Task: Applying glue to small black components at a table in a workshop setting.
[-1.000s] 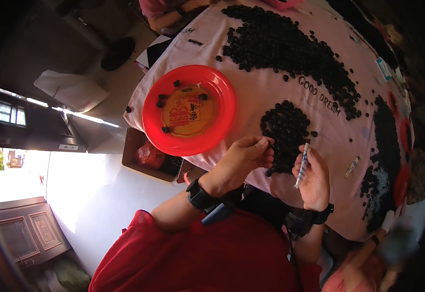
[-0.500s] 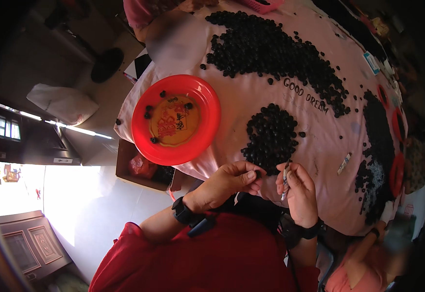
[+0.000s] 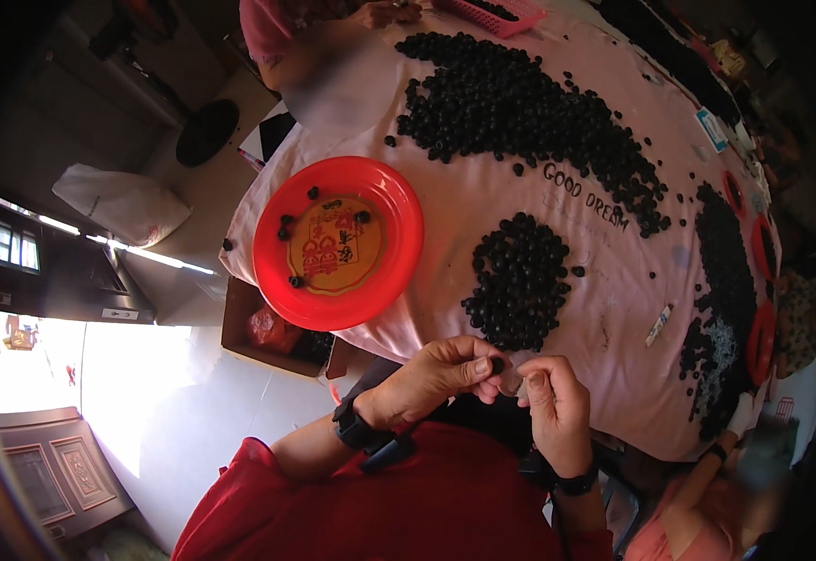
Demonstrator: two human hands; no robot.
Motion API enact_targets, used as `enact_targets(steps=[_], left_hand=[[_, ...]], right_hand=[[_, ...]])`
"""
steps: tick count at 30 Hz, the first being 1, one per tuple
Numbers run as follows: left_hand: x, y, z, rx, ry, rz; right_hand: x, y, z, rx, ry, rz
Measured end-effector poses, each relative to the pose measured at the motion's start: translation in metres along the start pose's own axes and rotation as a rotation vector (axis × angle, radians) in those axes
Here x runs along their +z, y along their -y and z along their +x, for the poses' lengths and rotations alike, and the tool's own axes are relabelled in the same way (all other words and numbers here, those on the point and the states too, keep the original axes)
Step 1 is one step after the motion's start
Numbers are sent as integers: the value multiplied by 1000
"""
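Two hands [image 3: 441,372], one black piece [image 3: 497,366], long axis unclear

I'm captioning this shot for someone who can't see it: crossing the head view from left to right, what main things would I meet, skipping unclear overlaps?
White bag → large red plate → small heap of black pieces → white patterned stick.

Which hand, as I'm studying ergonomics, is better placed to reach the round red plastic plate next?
Probably the left hand: it is nearer the plate than the right hand, and pinches a small black round piece.
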State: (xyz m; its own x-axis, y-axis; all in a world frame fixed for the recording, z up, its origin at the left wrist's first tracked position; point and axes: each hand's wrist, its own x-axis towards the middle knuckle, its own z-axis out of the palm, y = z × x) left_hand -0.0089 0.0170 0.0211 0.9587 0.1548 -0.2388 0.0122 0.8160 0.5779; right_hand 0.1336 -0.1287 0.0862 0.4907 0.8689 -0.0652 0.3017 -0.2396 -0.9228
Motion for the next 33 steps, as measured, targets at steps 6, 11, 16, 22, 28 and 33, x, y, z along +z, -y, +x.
enact_targets(steps=[6, 11, 16, 22, 28, 33], left_hand=[[1, 3, -1, -2, -2, 12], [2, 1, -3, -29, 1, 65], [5, 1, -6, -29, -41, 69], [3, 2, -6, -53, -42, 60], [2, 7, -4, -6, -2, 82], [5, 7, -5, 16, -18, 162]], right_hand=[[7, -4, 3, -57, -32, -151], [10, -2, 4, -95, -65, -232], [5, 2, 4, -235, -75, -364], [6, -2, 6, -274, -101, -341], [14, -6, 6, -195, -84, -389], [21, -7, 9, -231, -141, -435]])
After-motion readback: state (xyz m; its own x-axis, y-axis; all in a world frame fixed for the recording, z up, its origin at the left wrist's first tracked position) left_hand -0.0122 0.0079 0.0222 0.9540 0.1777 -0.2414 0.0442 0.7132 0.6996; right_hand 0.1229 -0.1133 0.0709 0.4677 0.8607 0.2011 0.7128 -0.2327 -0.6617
